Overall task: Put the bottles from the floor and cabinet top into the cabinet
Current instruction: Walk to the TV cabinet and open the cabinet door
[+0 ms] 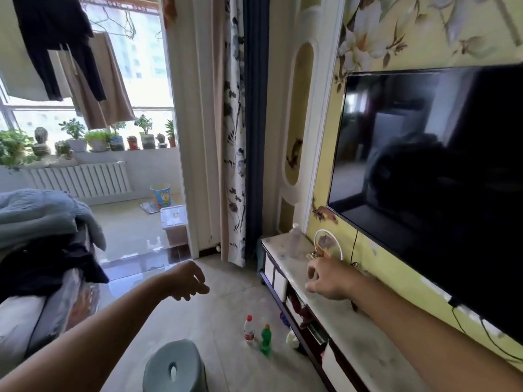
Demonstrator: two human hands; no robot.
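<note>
A clear plastic bottle (295,241) stands upright at the far end of the low cabinet's marble top (325,312). On the floor in front of the cabinet stand a clear bottle with a red cap (249,329) and a green bottle with a yellow cap (265,340); a white rounded object (292,338) lies by the cabinet base. My right hand (328,278) hovers over the cabinet top, fingers apart, holding nothing, a little short of the clear bottle. My left hand (188,281) hangs in the air above the floor, fingers loosely curled and empty.
A black TV (430,176) hangs on the wall above the cabinet. A grey-blue stool (175,366) stands on the floor near me. A sofa with piled clothes (42,244) fills the left. Curtains (235,137) and a balcony doorway lie beyond.
</note>
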